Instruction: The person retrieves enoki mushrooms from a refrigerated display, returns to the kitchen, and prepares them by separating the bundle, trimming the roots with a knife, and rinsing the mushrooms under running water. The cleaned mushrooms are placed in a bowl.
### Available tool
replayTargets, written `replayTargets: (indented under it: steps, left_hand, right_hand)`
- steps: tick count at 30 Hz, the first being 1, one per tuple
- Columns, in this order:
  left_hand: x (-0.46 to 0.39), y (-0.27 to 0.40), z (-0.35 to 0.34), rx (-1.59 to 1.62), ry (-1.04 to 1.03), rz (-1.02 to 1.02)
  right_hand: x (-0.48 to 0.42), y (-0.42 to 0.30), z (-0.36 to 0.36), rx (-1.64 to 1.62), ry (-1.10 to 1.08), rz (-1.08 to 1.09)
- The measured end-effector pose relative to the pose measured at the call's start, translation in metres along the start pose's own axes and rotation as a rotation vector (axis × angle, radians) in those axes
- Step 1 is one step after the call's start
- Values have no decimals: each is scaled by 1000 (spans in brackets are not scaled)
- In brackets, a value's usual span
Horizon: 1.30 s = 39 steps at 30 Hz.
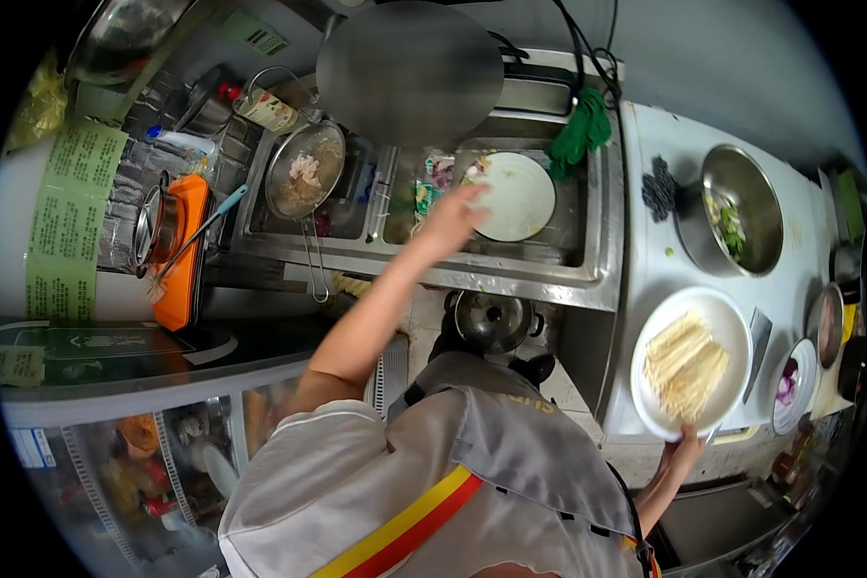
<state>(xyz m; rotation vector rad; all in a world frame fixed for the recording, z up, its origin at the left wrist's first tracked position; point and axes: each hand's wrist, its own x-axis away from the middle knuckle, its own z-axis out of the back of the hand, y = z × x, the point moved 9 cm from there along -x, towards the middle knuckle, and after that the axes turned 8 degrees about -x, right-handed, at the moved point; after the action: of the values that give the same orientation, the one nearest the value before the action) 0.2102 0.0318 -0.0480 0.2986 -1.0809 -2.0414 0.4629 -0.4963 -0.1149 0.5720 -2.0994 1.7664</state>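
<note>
My left hand (454,218) reaches over the right basin of a steel sink (560,280). Its fingers are spread and slightly blurred, overlapping the left rim of a pale round plate (518,196); whether they touch it I cannot tell. Small food scraps (477,170) lie by the plate's upper left edge. Beside them in the basin are wet scraps and a green packet (424,198). At the right, my right hand (686,449) grips the near rim of a white bowl (646,394). Enoki mushrooms (686,365) lie inside this bowl, over the white counter.
A mesh strainer (278,170) with pinkish food rests over the left basin. Green netting (581,134) hangs at the sink's corner. A steel pot (758,209) holding chopped greens, a knife (758,354) and an onion plate (802,408) stand right. A lidded pot (493,321) sits below the sink.
</note>
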Motion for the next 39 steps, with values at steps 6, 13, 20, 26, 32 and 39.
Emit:
replayTargets:
  steps: [6, 13, 20, 26, 32, 39]
  left_hand:
    - [-115, -89, 167, -380, 354, -238]
    - [-195, -120, 153, -421, -203, -234]
    - [-141, -121, 218, -173, 51, -331]
    - [-65, -190, 178, -314, 112, -46]
    - [-55, -211, 137, -518, 75, 213]
    - [-67, -228, 143, -108, 72, 307]
  right_hand:
    - [105, -4, -116, 120, -64, -31]
    - [165, 148, -357, 113, -449, -284]
    - [192, 223, -491, 116, -656, -293]
    - [198, 250, -515, 214, -621, -292]
    - [189, 258, -512, 292, -615, -254]
    - [188, 256, -510, 202, -549, -226]
